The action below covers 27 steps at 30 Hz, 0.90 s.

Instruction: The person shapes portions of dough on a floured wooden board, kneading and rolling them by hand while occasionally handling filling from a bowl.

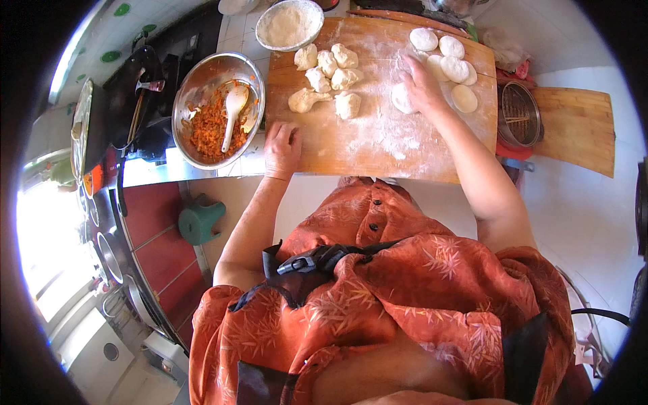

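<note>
My right hand (422, 83) reaches over the floured wooden board (329, 152), its fingers apart, beside a flattened dough round (403, 97) that it partly covers. Whether it touches that round, I cannot tell. Several more dough rounds (454, 69) lie past it at the upper right, some overlapping. My left hand (283, 144) rests on the board's left edge with curled fingers; nothing shows in it. Above that hand are several rough dough lumps (346, 79), one of them elongated (305, 100). Loose flour covers much of the board's middle.
Left of the board stands a steel bowl (180, 109) of chopped orange filling with a white spoon (234, 104). A bowl of flour (289, 24) is at the upper left corner. A metal steamer pot (520, 114) and another wooden board (577, 129) are at right.
</note>
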Each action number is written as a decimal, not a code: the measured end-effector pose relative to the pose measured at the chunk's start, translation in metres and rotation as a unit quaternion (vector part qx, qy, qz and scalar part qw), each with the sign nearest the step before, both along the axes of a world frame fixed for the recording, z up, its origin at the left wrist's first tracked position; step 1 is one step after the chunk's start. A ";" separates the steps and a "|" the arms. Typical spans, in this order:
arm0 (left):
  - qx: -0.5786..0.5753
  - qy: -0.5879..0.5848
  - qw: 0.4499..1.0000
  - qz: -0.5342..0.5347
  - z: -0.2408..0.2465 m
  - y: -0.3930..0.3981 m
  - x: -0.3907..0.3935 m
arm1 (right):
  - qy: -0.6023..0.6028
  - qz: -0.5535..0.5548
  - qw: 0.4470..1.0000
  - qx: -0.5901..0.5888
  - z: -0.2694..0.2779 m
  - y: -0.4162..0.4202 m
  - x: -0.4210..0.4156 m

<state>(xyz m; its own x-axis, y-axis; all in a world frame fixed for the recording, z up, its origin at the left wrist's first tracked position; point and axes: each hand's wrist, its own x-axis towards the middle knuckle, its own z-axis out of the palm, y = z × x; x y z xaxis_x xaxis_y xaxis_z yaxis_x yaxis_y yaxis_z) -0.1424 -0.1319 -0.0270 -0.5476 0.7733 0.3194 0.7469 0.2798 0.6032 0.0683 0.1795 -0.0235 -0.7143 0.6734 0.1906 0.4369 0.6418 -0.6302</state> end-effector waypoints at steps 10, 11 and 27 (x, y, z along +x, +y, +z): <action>-0.010 0.037 0.999 -0.014 0.004 0.000 0.005 | -0.087 -0.039 0.995 0.039 0.055 -0.062 0.037; -0.011 0.033 0.999 -0.014 0.006 0.000 0.006 | -0.070 -0.017 0.993 0.093 0.051 -0.072 0.044; -0.009 0.071 0.997 -0.031 0.003 0.005 0.004 | -0.046 -0.123 0.991 -0.010 0.043 -0.052 0.045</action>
